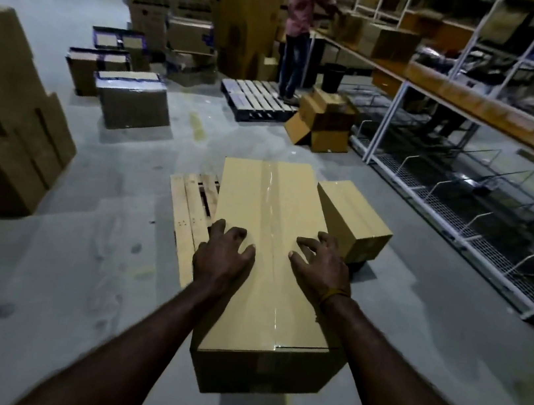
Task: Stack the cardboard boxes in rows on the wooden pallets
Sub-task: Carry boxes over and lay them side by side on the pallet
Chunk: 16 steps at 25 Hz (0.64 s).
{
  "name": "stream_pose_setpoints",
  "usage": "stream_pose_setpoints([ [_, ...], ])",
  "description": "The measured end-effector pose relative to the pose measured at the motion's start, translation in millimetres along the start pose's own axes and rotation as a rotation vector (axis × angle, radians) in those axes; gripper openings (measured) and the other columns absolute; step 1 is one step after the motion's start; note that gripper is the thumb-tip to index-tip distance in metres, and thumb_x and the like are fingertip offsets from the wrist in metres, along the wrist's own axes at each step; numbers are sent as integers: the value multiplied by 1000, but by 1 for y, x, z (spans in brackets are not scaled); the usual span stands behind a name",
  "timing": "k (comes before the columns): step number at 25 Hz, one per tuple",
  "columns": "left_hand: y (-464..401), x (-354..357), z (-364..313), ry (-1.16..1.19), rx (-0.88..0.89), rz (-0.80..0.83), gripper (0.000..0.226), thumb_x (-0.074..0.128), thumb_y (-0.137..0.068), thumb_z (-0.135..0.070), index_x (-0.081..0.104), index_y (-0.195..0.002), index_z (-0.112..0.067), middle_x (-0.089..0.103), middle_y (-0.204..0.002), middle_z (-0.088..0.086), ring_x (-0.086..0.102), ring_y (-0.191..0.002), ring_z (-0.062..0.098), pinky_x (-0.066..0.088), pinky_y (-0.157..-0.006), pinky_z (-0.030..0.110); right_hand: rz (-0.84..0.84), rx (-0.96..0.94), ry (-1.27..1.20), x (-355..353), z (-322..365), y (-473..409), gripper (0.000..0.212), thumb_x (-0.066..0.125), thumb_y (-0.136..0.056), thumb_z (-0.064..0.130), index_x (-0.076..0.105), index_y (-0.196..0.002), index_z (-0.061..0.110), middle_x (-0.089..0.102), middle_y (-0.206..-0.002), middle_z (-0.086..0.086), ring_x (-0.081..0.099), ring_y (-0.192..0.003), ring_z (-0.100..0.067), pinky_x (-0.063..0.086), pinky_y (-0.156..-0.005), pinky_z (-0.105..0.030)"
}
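Head view: both hands lie on top of a long box (271,255) whose lid is sealed down the middle with clear tape (272,224). The left hand (222,258) rests palm down just left of the tape, its fingers (231,233) spread and slightly bent, their tips touching the cardboard without gripping it. The right hand (321,267) rests just right of the tape in the same way, fingers (309,245) splayed and arched, tips pressing the lid; a thread band (334,295) circles its wrist. Neither hand holds anything.

The box lies lengthwise away from the fingers, its far part over a wooden pallet (188,218) whose slats show just left of the left fingers. Its near end juts past the pallet's near edge toward the person. Just right of the right fingers sits a small box (353,220), touching or nearly touching the long box's side.

Well beyond the fingertips, a dark pallet (256,100) lies on the floor with another person (300,30) standing on it, facing a shelf rack (465,93). Far left of the fingers stand stacked cartons (5,114).
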<state>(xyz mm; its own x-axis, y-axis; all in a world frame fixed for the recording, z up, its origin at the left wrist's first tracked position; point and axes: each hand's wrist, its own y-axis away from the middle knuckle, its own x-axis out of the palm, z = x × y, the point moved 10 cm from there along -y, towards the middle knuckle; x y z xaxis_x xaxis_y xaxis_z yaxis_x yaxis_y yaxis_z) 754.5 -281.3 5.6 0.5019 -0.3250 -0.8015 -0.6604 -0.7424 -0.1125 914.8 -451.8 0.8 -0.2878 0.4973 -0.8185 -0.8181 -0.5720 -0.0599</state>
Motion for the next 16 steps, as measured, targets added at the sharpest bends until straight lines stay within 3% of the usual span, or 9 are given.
stream_pose_setpoints([
  [4, -69, 29, -26, 6, 26, 2, 51, 56, -90, -53, 57, -134, -28, 34, -151, 2, 59, -116, 30, 50, -87, 38, -11, 44, 1, -7, -25, -71, 44, 63, -83, 53, 61, -124, 39, 33, -152, 4, 49, -126, -29, 43, -104, -49],
  [9, -137, 65, -52, -6, 24, 8, 51, 56, -89, -55, 57, -133, -29, 33, -152, 2, 59, -115, 33, 50, -89, 41, -36, 39, 7, -17, -50, -145, 44, 65, -83, 52, 62, -125, 38, 35, -151, 3, 46, -129, -28, 41, -106, -50],
  [16, -207, 147, -112, -22, -15, -4, 50, 56, -90, -52, 57, -135, -28, 32, -152, 3, 57, -116, 31, 48, -89, 40, -4, 11, -37, -28, -135, -248, 45, 62, -81, 57, 62, -123, 40, 34, -149, 7, 55, -120, -26, 47, -100, -49],
])
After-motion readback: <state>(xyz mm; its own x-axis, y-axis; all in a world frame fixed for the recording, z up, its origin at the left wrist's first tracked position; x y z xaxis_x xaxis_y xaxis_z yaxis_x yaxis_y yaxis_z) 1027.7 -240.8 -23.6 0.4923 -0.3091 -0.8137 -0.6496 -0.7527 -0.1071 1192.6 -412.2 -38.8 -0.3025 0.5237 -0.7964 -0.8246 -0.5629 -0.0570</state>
